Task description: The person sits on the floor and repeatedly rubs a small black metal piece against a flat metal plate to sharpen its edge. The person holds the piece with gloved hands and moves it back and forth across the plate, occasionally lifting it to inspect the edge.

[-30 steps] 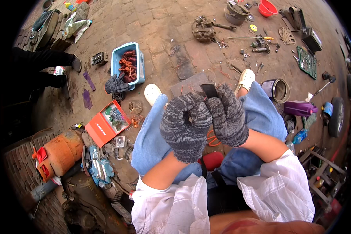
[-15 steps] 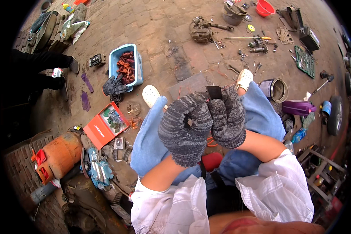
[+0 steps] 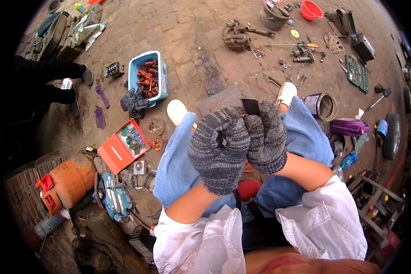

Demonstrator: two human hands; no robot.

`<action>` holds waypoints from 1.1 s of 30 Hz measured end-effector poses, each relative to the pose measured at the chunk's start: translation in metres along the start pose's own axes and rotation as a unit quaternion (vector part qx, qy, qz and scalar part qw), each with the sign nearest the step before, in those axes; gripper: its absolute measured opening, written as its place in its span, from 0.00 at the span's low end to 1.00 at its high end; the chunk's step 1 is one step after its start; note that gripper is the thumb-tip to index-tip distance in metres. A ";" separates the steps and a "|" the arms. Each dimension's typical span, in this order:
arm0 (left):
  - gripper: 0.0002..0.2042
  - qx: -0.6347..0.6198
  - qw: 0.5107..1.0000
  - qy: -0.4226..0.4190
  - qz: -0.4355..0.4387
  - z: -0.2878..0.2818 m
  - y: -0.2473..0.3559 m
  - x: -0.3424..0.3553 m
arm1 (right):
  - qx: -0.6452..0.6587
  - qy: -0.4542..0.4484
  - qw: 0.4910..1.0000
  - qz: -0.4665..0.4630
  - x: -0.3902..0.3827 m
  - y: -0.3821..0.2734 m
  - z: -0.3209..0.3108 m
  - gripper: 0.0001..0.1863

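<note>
Both my hands wear grey-and-black knitted gloves and meet in front of me above my knees. My left hand is closed, its fingers curled toward the right hand; what they hold, if anything, is hidden. A small gap shows between its thumb and fingers. My right hand is closed too, pressed against the left. A dark, flat, squared piece sticks up from the top of its fingers, close to where the gloves touch. The lower part of that piece is hidden by the gloves.
A blue bin with reddish copper-coloured coils stands ahead left, a spare glove on its rim. Nearer lies an orange-red box of small parts. On the right are an open can and a purple jug. A person's legs show at left.
My left hand has turned slightly and its fingers are rounded more toward the right hand. The right hand and the dark flat piece have barely moved.
</note>
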State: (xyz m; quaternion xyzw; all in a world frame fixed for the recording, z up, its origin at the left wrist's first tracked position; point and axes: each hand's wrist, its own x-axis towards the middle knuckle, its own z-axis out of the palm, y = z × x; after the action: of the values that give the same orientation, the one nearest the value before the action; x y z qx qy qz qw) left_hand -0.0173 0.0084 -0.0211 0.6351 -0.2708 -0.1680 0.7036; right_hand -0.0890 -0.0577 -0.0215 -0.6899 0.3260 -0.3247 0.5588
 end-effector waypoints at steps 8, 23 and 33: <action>0.09 0.015 1.000 -0.023 -0.013 -0.001 0.001 0.000 | -0.151 0.004 0.976 -0.157 0.004 0.000 0.000 0.13; 0.06 -0.006 1.000 0.015 0.009 0.005 0.006 0.004 | -0.159 -0.020 0.982 -0.100 0.006 0.004 0.001 0.14; 0.07 0.087 0.996 0.006 0.023 0.004 0.003 0.005 | -0.152 -0.037 0.984 -0.081 0.008 0.011 0.001 0.15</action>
State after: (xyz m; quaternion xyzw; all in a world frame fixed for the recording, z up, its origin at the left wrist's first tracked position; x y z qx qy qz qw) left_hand -0.0160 0.0033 -0.0168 0.6886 -0.2945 -0.1241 0.6508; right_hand -0.0847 -0.0655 -0.0322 -0.8023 0.2938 -0.2899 0.4312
